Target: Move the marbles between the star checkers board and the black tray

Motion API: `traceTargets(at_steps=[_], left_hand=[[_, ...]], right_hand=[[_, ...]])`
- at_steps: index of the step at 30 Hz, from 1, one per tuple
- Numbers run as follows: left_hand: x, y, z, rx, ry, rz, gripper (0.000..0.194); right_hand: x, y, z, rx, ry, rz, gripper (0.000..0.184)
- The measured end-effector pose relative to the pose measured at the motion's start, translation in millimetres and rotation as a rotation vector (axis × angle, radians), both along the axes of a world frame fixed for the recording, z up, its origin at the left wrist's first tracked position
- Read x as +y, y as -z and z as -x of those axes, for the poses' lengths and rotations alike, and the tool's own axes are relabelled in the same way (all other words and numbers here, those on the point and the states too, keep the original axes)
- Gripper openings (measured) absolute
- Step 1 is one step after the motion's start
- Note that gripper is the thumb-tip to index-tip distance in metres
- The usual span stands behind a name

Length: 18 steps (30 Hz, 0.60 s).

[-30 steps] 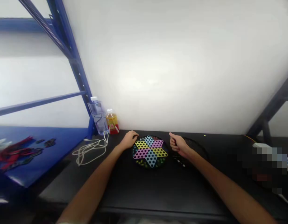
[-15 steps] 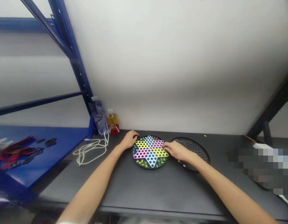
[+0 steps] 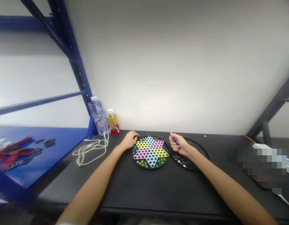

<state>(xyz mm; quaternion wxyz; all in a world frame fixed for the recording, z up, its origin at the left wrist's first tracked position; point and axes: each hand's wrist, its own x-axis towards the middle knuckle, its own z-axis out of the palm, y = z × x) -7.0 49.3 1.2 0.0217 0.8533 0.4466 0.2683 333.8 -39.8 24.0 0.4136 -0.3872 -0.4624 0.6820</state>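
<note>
Pinch confirmed on the right hand (image 3: pixel 180 146): thumb and fingertips are pressed together on a small purple piece (image 3: pixel 175 142), held over a round black perforated tray (image 3: pixel 201 149) bearing white marbles (image 3: pixel 181 161). The left hand (image 3: pixel 129 140) sits at the rim of the Chinese checkers board (image 3: pixel 141 164), fingers curled; I cannot tell whether they grip it. That board lies flat on the black desk (image 3: pixel 144 193), just left of the tray. I judge the step in hand to be a piece pick; the next move calls for 1 steady pinch, clear of the board's other pieces. Farther back, a water bottle (image 3: pixel 97 117) and a juice bottle (image 3: pixel 112 124) stand by the wall (image 3: pixel 172 78).
</note>
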Motion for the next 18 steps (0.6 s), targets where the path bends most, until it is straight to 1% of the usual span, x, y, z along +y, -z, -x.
traceTargets(at_steps=[2, 3, 5, 7, 8, 9, 11, 13, 18], left_hand=[[-0.2, -0.1, -0.3, -0.001, -0.011, 0.006, 0.028], [-0.2, -0.1, -0.4, 0.001, -0.011, 0.011, 0.028], [0.1, 0.0, -0.4, 0.004, -0.005, 0.016, 0.028], [0.5, 0.4, -0.3, -0.001, 0.001, 0.011, 0.028], [0.5, 0.5, -0.3, -0.003, 0.004, 0.008, 0.028], [0.5, 0.7, -0.3, -0.005, 0.005, 0.006, 0.028], [0.1, 0.6, -0.6, -0.003, 0.005, 0.004, 0.028], [-0.6, -0.1, -1.0, 0.007, 0.003, 0.01, 0.028], [-1.2, -1.7, -1.2, 0.002, -0.015, 0.02, 0.029]], right_hand=[[-3.8, 1.2, 6.2, -0.165, 0.068, -0.08, 0.048], [-6.9, 0.6, 8.6, -0.288, 0.095, -0.158, 0.051], [-14.6, -3.5, 10.7, -0.571, 0.103, -0.388, 0.052], [-23.0, -10.6, 9.2, -0.824, 0.048, -0.622, 0.044], [-26.9, -14.4, 7.6, -0.917, 0.01, -0.703, 0.038], [-30.3, -17.7, 5.9, -0.987, -0.023, -0.752, 0.032], [-35.0, -21.8, 3.5, -1.076, -0.086, -0.772, 0.027], [-36.3, -22.2, 3.1, -1.125, -0.139, -0.761, 0.026], [-32.0, -17.1, 8.6, -1.167, -0.175, -0.759, 0.024]])
